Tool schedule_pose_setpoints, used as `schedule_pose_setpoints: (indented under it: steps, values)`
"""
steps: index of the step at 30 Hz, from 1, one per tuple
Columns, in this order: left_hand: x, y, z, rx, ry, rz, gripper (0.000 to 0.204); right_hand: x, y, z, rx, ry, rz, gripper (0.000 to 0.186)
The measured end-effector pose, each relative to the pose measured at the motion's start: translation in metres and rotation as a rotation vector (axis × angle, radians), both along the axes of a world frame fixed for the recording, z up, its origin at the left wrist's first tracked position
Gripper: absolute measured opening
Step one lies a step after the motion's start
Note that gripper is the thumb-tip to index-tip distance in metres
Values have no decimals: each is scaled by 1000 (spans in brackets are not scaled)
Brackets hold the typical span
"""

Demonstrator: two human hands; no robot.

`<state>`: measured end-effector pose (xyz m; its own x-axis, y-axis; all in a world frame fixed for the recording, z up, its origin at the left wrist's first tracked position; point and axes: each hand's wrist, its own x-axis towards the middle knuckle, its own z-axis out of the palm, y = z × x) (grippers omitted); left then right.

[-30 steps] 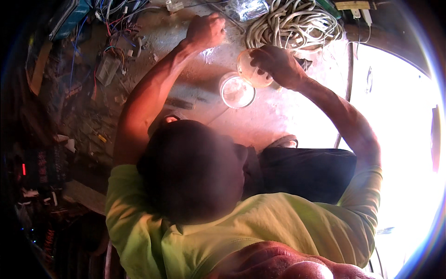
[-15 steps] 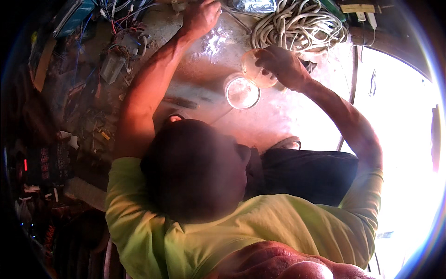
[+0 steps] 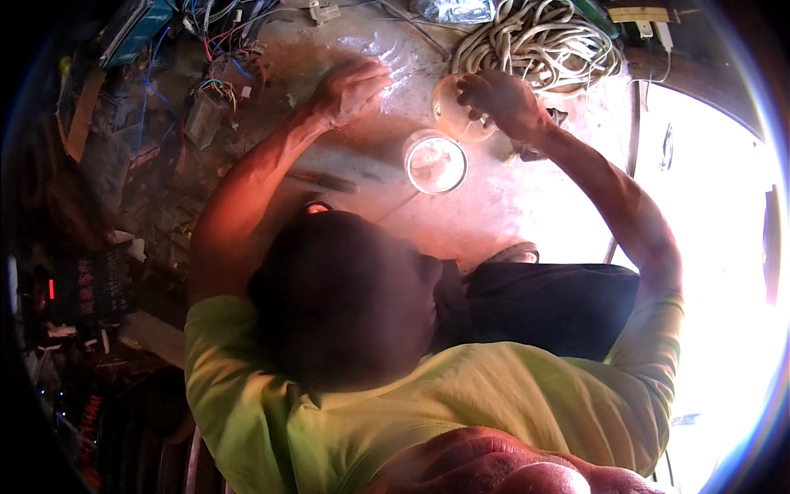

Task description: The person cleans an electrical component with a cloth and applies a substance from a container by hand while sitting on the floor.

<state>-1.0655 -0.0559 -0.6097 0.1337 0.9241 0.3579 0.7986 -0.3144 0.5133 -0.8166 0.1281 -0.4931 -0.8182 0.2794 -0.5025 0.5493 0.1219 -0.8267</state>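
My left hand [image 3: 354, 89] is closed low over a patch of scattered white powder [image 3: 387, 62] on the dusty floor, its fingertips hidden. To its right, my right hand [image 3: 506, 107] grips a pale translucent round lid [image 3: 448, 114] from above with curled fingers. Just below the lid stands an open round tub [image 3: 434, 165] with whitish contents. A dark flat strip [image 3: 321, 181] lies on the floor left of the tub.
A coiled pale rope [image 3: 551, 45] lies behind my right hand, near a shiny plastic bag [image 3: 453, 10]. Tangled wires [image 3: 226, 58], small electrical parts and debris crowd the left. A sandal [image 3: 510, 253] shows beside a dark trouser leg [image 3: 543, 300]. A bright opening fills the right.
My left hand has come down from the top edge onto the powder patch, toward me. My right hand with the lid has shifted slightly upward, away from the tub.
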Motion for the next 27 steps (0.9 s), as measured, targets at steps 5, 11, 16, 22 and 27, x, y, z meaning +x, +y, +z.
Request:
schedule_pose_setpoints:
  steps: [5, 11, 16, 22, 27]
  values:
    - [-21, 11, -4, 13, -217, 206, 22, -10, -3, -1, -30, -98, -59, 38]
    - [-13, 24, -19, 32, -274, 203, 20, -14, -2, -2, 21, -28, -17, 38]
    - [9, 14, -11, -193, -838, 197, 22, -17, 3, -16, 94, -110, -18, 32]
    - [6, 17, -3, -68, -1015, 529, 38, -44, -15, -64, 191, -72, -69, 29]
    - [21, 22, -2, 34, -976, 484, 40, -67, -32, -92, 314, -121, 39, 25]
